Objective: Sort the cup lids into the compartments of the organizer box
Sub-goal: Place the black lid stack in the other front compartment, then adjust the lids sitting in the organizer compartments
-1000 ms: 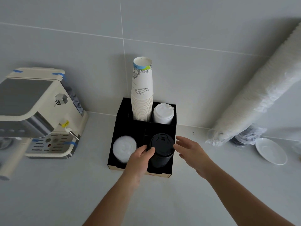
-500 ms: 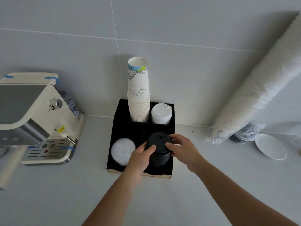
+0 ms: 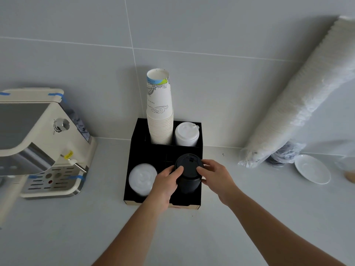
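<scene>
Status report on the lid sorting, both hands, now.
Left hand and right hand both grip the black lid stack, upright in the organizer box, front right compartment. Nothing in the way.

A cream espresso machine [image 3: 38, 143] is standing at the tabletop's [image 3: 249, 217] left edge, while a long plastic-wrapped sleeve of white cups [image 3: 299, 96] is leaning against the tiled wall [image 3: 211, 31] beside a white saucer [image 3: 312, 171] at the right.

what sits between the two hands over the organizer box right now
In the head view, the stack of black lids stands between the left hand and right hand, both gripping it in the front right compartment of the organizer box.
</scene>
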The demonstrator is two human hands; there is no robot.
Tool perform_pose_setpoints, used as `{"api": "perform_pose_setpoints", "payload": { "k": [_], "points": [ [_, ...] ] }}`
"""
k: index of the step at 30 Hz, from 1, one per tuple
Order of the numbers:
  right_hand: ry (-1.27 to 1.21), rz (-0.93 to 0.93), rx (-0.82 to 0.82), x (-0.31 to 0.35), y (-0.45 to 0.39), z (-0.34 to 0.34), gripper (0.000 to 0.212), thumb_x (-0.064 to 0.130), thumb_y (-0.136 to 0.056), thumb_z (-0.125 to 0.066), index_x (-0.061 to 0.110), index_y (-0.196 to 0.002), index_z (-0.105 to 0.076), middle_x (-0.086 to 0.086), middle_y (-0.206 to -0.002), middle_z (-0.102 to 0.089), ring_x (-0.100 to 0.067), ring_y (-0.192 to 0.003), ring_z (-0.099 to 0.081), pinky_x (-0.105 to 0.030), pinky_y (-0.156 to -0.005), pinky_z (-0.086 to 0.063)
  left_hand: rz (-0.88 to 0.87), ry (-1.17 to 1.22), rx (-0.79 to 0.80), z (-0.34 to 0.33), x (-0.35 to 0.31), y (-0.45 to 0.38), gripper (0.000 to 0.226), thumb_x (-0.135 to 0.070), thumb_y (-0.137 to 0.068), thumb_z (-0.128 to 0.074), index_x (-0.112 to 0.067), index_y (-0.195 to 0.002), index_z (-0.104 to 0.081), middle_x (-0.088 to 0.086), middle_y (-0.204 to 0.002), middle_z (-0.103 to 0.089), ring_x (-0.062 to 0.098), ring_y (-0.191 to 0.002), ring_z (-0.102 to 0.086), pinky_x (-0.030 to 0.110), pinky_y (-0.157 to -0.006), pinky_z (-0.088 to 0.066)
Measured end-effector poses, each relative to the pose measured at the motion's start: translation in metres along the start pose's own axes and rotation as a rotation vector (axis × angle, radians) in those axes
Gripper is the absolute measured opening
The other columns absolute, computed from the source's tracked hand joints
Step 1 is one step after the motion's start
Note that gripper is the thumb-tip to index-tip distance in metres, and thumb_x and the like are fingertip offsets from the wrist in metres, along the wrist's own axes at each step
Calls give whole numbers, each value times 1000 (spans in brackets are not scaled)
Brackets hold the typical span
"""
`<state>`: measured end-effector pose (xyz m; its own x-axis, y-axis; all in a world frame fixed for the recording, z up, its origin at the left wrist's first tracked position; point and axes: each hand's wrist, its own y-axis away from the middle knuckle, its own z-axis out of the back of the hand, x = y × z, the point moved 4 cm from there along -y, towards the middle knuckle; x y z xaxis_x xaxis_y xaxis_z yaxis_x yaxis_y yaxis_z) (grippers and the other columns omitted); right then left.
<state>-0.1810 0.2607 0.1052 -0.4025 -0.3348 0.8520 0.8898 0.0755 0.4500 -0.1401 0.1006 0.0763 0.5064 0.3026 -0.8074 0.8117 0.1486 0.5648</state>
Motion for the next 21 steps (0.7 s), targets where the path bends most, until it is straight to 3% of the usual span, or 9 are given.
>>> {"api": "perform_pose_setpoints", "payload": {
  "k": [3,5,6,8,10,13,16,19,21],
  "points": [
    [-10,-4,46,7,10,0,23,21,-90,-62,38,-101,-72,12,-101,-77,-13,-104,-68,-36,-98,-53,4,15,-22,-1,0,1,38,-32,-89,-64,-21,-125,-61,-2,-119,-66,13,-109,-58,29,-97,-44],
    [4,-2,45,10,17,2,25,20,-93,-60,33,-111,-71,15,-97,-75,-11,-103,-66,-31,-96,-50,5,4,-30,0,1,2,50,-35,-87,-65,-21,-134,-56,-1,-126,-63,15,-112,-57,32,-100,-44],
    [12,-2,37,12,22,3,31,20,-93,-60,27,-123,-67,16,-101,-72,-11,-104,-64,-32,-99,-48,4,0,-34,1,1,3,54,-36,-86,-66,-21,-137,-53,0,-129,-61,16,-113,-55,34,-103,-44],
    [47,-6,-7,16,31,7,51,26,-93,-61,18,-142,-51,8,-129,-65,-17,-122,-57,-32,-104,-42,0,-5,-39,4,0,6,58,-36,-87,-65,-21,-140,-49,2,-134,-57,18,-114,-53,37,-108,-42],
    [66,36,-44,23,41,10,55,29,-94,-61,20,-146,-47,4,-144,-56,-19,-132,-51,-27,-97,-37,-9,-30,-28,8,-1,10,60,-39,-86,-65,-22,-141,-47,1,-135,-54,18,-115,-52,39,-109,-42],
    [79,152,-97,33,57,7,45,27,-94,-62,23,-138,-57,11,-132,-63,-11,-124,-56,-24,-97,-37,-55,-71,-6,19,1,20,57,-40,-86,-64,-23,-139,-49,1,-127,-59,15,-108,-59,36,-103,-47],
    [114,245,-116,39,73,-4,39,23,-92,-63,25,-131,-64,26,-103,-67,-1,-103,-64,-23,-96,-46,-108,-47,-41,41,3,37,40,-31,-90,-62,-17,-127,-59,3,-113,-67,15,-103,-66,31,-92,-53],
    [146,264,-76,34,78,-21,29,23,-92,-64,31,-120,-69,28,-85,-64,9,-84,-62,-14,-83,-43,-148,-76,-125,76,6,53,27,-27,-90,-64,-15,-113,-67,4,-104,-72,15,-95,-70,29,-85,-55],
    [185,273,-36,30,80,-34,20,22,-92,-63,39,-101,-69,23,-73,-62,5,-69,-57,-11,-72,-43,-165,-80,-187,98,9,60,17,-23,-89,-64,-16,-103,-70,6,-95,-73,16,-89,-70,29,-82,-56]
  ]
}}
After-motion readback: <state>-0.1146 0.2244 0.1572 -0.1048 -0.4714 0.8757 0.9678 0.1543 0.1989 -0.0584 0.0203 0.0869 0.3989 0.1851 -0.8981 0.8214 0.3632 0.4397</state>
